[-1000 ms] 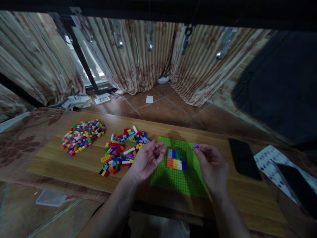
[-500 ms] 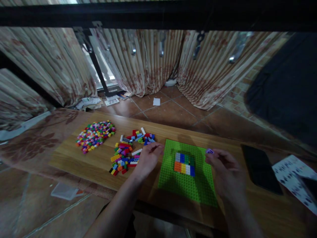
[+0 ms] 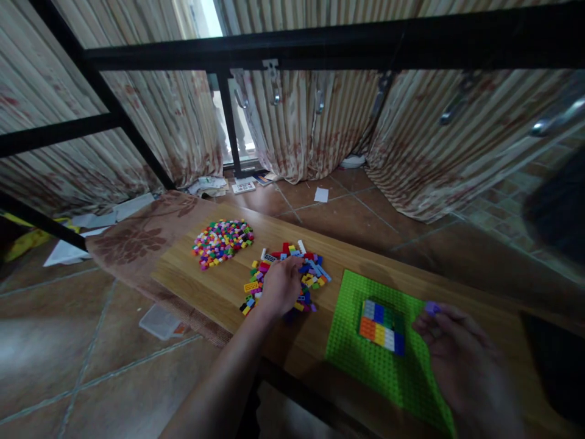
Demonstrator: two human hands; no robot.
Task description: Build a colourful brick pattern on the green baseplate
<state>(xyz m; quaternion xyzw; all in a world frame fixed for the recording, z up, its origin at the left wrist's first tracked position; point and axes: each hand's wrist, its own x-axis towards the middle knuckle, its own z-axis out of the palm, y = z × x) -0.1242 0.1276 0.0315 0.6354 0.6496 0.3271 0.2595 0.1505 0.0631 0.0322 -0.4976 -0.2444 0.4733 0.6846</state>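
Note:
My left hand (image 3: 282, 285) is over the heap of larger toy bricks (image 3: 315, 274), covering part of it. Its fingers reach out loosely toward the right side of the heap, and I see nothing held in them. To the right, my right hand (image 3: 461, 347) pinches a small purple toy brick (image 3: 432, 308) between thumb and fingertips, above the right edge of the green baseplate (image 3: 345, 341). On that plate sits a block of coloured bricks (image 3: 382, 328), with grey, blue and green in the back row and orange, yellow, white and blue in front.
A heap of small mixed bricks (image 3: 223, 241) lies farther left on the wooden table (image 3: 183, 274). A dark flat object (image 3: 555, 366) is at the right end. Beyond the table runs a black metal frame (image 3: 320, 52) with hooks. A clear plastic box (image 3: 159, 321) stands on the floor.
The view has swung left. My left hand has moved from beside the baseplate back over the brick heap. My right hand still holds the purple brick near the plate's right edge.

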